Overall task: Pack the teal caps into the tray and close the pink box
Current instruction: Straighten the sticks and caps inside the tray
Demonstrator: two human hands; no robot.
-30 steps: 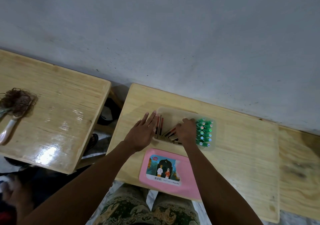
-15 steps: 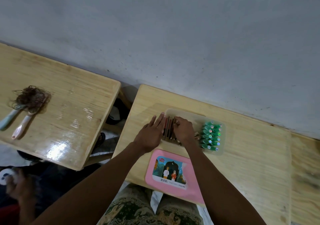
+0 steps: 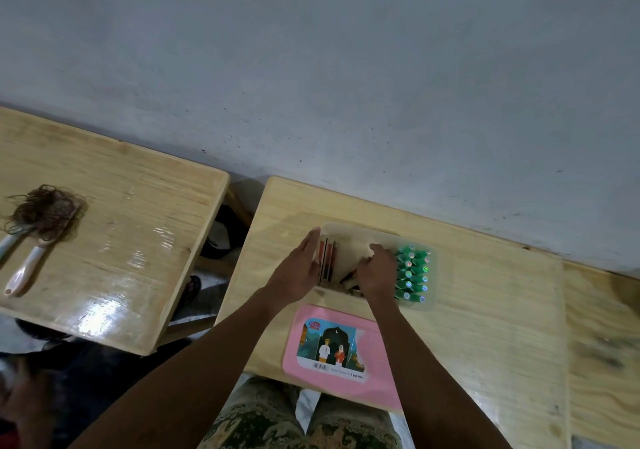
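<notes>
A clear plastic tray [image 3: 360, 230] stands on the small wooden table [image 3: 502, 327]. Several teal caps [image 3: 414, 274] are packed in rows at its right end. Thin dark red and black sticks [image 3: 328, 261] stand on edge at its left end, and a few loose ones [image 3: 347, 277] lie in the middle. My left hand [image 3: 298, 272] presses flat, fingers straight, against the tray's left side. My right hand [image 3: 379, 274] lies palm-down inside the tray, between the loose sticks and the caps; its fingertips are hidden. The pink lid [image 3: 346, 348] lies flat in front of the tray.
A second wooden table [image 3: 114, 241] stands to the left across a gap, with two hairbrushes [image 3: 38, 227] full of hair on it. A grey wall runs behind both tables. Another person's hand [image 3: 20, 400] shows at the bottom left.
My right hand slid left to the upright sticks half a second ago and is now back against the teal caps. My left hand stays at the tray's left side.
</notes>
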